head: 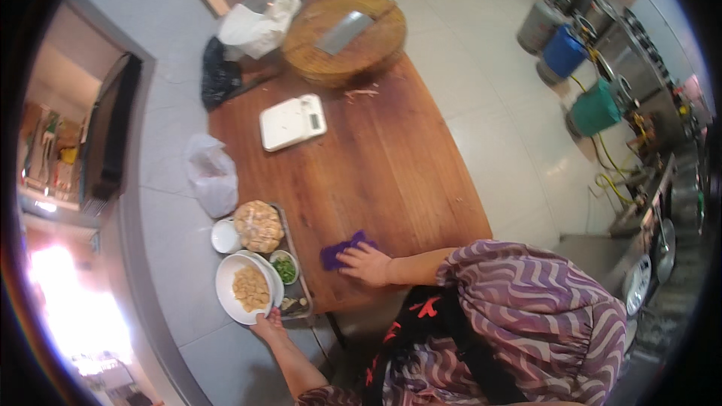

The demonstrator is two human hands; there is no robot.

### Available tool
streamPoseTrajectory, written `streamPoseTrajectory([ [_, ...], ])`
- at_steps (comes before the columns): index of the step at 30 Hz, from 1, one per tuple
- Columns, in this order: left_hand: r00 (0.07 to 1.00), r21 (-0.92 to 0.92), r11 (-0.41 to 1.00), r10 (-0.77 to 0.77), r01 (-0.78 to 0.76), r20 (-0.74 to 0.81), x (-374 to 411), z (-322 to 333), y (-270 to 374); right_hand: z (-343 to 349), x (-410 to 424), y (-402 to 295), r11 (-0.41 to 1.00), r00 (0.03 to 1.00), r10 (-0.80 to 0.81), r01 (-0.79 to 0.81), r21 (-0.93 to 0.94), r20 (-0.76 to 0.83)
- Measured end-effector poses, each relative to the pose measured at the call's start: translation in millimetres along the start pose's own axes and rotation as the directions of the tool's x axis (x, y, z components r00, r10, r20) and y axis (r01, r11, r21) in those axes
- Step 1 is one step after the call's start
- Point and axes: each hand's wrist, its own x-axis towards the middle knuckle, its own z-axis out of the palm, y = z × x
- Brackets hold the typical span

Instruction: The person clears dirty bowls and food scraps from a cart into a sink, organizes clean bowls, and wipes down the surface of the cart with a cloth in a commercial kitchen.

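My left hand [269, 324] grips the rim of a white bowl [224, 279] that contains pale, light-brown chunks of food [251, 288]. Another white dish partly shows beneath that bowl. On the wooden table [389, 175], my right hand [364, 264] lies with fingers spread over a purple cloth [334, 256]. Beside the bowl, a small dish of chopped green herbs [284, 268] sits on a metal tray [307, 299]. Also by the tray are a rounded bundle of tan pieces [259, 226], seemingly in clear plastic, and a white cup [225, 236].
A white kitchen scale [293, 123] sits farther up the table. Beyond it a cleaver [344, 32] lies on a thick round chopping block [316, 62], near scattered scraps [361, 93]. Plastic bags [212, 175] line the left side. Gas cylinders [595, 110] stand on the floor at right.
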Motion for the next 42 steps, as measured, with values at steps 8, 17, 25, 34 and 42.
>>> streamPoseTrajectory([
  [8,0.999,0.063,0.998,0.018,-0.021,0.038,17.7,-10.3,-8.8,-63.2,-189.6,70.7,0.956,0.968,-0.229,0.204,0.21,0.102],
  [17,0.948,0.229,0.961,0.211,-0.156,-0.24,-14.9,-18.2,-31.9,-116.0,-230.0,211.2,0.799,0.719,-0.598,0.567,0.199,0.355],
  [25,0.7,0.343,0.613,0.577,-0.712,0.421,-194.9,118.6,-192.7,-173.9,-44.7,293.7,0.872,0.927,-0.353,0.375,-0.315,0.128],
  [34,0.616,0.718,0.01,0.521,-0.696,0.59,-333.7,307.6,-250.9,-241.5,-197.8,267.0,0.961,0.982,-0.128,0.157,0.226,-0.14],
  [42,0.679,0.816,-0.122,0.495,-0.565,0.543,-343.8,316.9,-267.7,-250.6,-330.3,361.4,0.922,0.95,0.314,-0.302,0.241,-0.012],
])
